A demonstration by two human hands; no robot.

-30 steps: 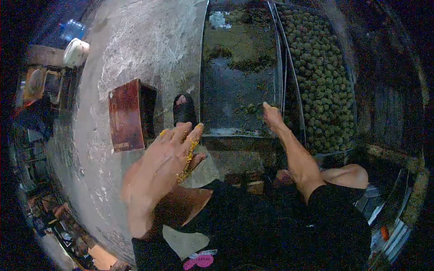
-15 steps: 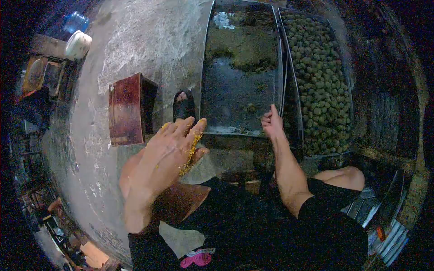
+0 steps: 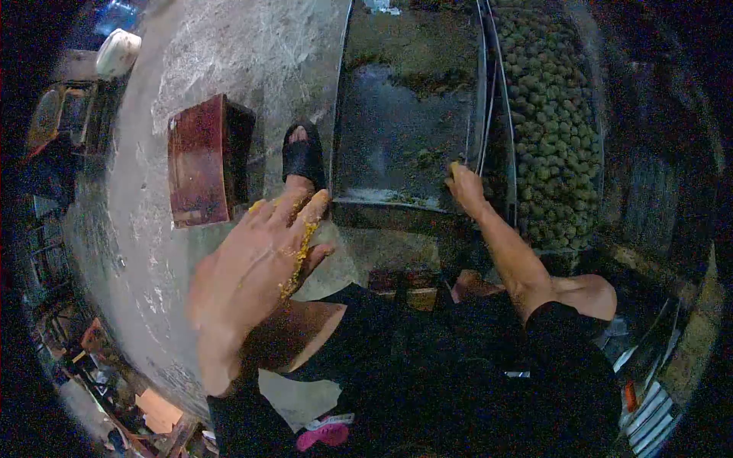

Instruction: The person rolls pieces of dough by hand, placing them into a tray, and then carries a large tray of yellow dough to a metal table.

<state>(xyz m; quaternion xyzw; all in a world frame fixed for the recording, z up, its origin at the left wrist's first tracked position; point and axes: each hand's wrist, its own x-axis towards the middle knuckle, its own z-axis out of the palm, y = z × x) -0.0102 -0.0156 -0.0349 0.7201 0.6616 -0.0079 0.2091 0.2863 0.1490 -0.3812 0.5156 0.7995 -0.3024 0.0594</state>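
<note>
My left hand [image 3: 267, 248] is raised above my left knee with its fingers stretched out. Yellow crumbs cling along its index finger and thumb. Beyond it lies a large dark metal tray [image 3: 374, 145] with brownish-yellow crumbly material [image 3: 427, 46] spread over its far part. My right hand [image 3: 466, 191] is over the tray's near right corner, its fingers drawn together and yellow at the tips. What they hold, if anything, is too small to make out. A small clump of crumbs [image 3: 427, 158] lies on the tray just left of those fingers.
To the right stands a long tray filled with round greenish-brown balls [image 3: 553, 145]. A reddish-brown wooden box [image 3: 200, 164] rests on the concrete floor [image 3: 237, 46] at left, beside my sandalled foot [image 3: 303, 156]. A pink object [image 3: 324, 435] lies at the bottom.
My right hand has turned, its fingers now pointing up and left over the tray instead of the index finger pointing up. The view has shifted slightly; my left hand keeps its pose.
</note>
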